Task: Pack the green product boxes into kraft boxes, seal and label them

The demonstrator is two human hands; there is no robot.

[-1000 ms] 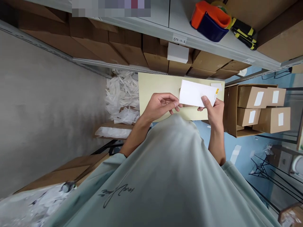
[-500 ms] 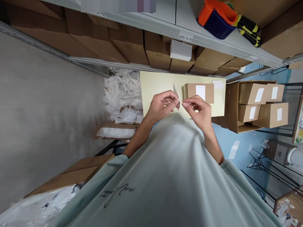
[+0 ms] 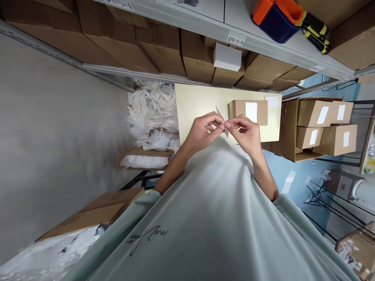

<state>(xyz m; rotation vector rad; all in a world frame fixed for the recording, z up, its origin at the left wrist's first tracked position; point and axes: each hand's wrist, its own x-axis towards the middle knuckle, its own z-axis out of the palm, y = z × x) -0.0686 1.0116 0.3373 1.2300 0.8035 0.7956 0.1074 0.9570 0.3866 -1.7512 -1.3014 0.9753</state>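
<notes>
Both hands meet over a pale yellow tabletop (image 3: 190,103), at a thin grey sheet (image 3: 220,112) seen nearly edge-on. The thumb and fingers of my left hand (image 3: 205,130) are pinched on the sheet. My right hand (image 3: 247,132) has its thumb and forefinger closed at the same spot, their tips touching the left fingertips. Fingers cover the sheet's middle, so its exact kind does not show. Just behind the right hand lies a closed brown carton (image 3: 261,111) with a white label (image 3: 251,112).
An open large carton (image 3: 288,128) holding several labelled boxes stands right of the table. White plastic bags (image 3: 154,105) pile up at the left. Behind runs a shelf (image 3: 202,29) of cartons, with an orange and blue tape dispenser (image 3: 278,21) and box cutters (image 3: 316,33) above.
My right hand's fingertips have moved left and now touch the left fingertips at the sheet. The left hand has shifted slightly right, and the whole view has tilted a little.
</notes>
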